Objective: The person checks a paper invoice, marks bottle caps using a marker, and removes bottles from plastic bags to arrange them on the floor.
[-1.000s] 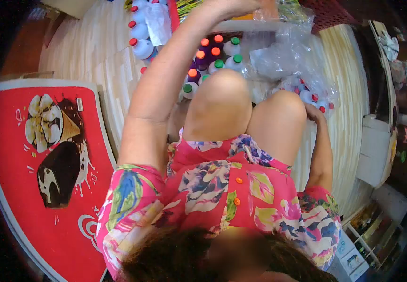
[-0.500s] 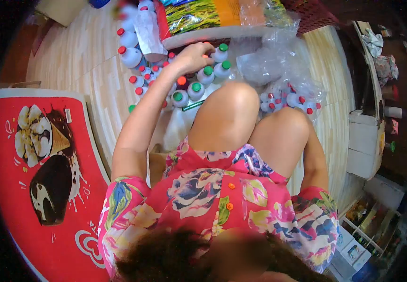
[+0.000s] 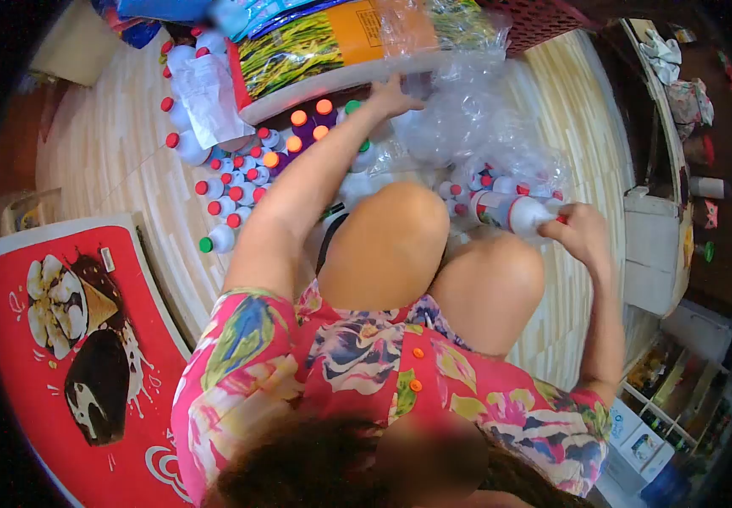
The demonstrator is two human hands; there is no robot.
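Note:
My right hand [image 3: 584, 234] grips a white bottle [image 3: 514, 213] by its red-capped neck. The bottle lies tilted over my knee, its base toward the clear plastic wrap. My left hand [image 3: 394, 98] stretches forward to the edge of the wrap [image 3: 459, 118], fingers apart; I cannot tell whether it touches the plastic. Beside my left forearm stand dark purple bottles with orange caps [image 3: 324, 107] and a green-capped bottle [image 3: 353, 108], partly hidden by the arm. Small red-capped bottles [image 3: 220, 206] cluster to the left. Several more red-capped bottles [image 3: 501, 182] sit inside the wrap.
A large printed sack [image 3: 290, 55] lies ahead, with larger red-capped bottles [image 3: 187, 146] and a white paper [image 3: 209, 102] to its left. A red ice-cream freezer [image 3: 36, 339] stands at my left. Shelves [image 3: 662, 254] line the right, and a dark red basket [image 3: 544, 21] is at the back.
My right hand has come into view, holding the white bottle. My left hand has moved from the green-capped bottles rightward to the wrap. Orange-capped purple bottles now show, and the view has shifted.

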